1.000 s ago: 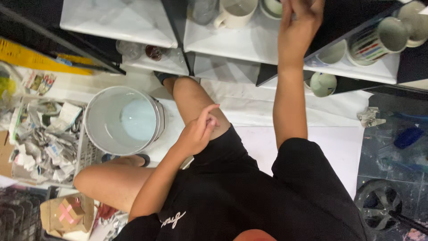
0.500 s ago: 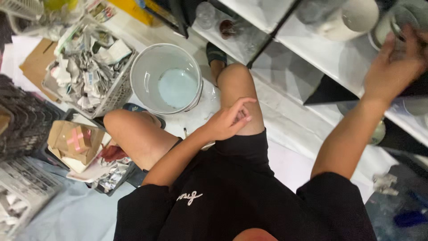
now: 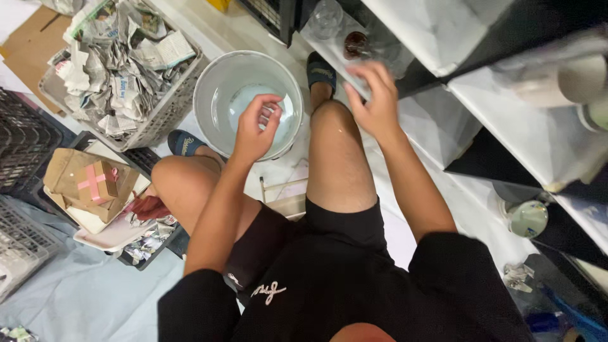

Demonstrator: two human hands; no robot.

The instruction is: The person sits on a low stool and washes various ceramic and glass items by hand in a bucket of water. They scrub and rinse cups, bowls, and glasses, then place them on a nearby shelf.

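Observation:
I sit on a low stool with my knees apart. My left hand point(image 3: 256, 126) hovers over a pale grey bucket point(image 3: 209, 82) that holds a little water; its fingers are loosely curled and hold nothing. My right hand point(image 3: 373, 95), blurred by motion, is spread above my right knee at the edge of a low white shelf point(image 3: 329, 47). On that shelf, just beyond the fingers, stand a small dark jar point(image 3: 354, 44) and a clear glass point(image 3: 326, 16). Nothing shows in the right hand.
A wire basket of crumpled newspaper point(image 3: 120, 69) stands left of the bucket. A black crate point(image 3: 22, 145) and a cardboard box with pink tape point(image 3: 95, 183) lie at my left. White shelves with a mug point(image 3: 570, 79) rise on the right; a round pale cup point(image 3: 527, 218) sits low.
My right hand came down from the upper shelf of mugs to the low shelf. My left hand left my knee and moved out over the bucket. My view tilted downward.

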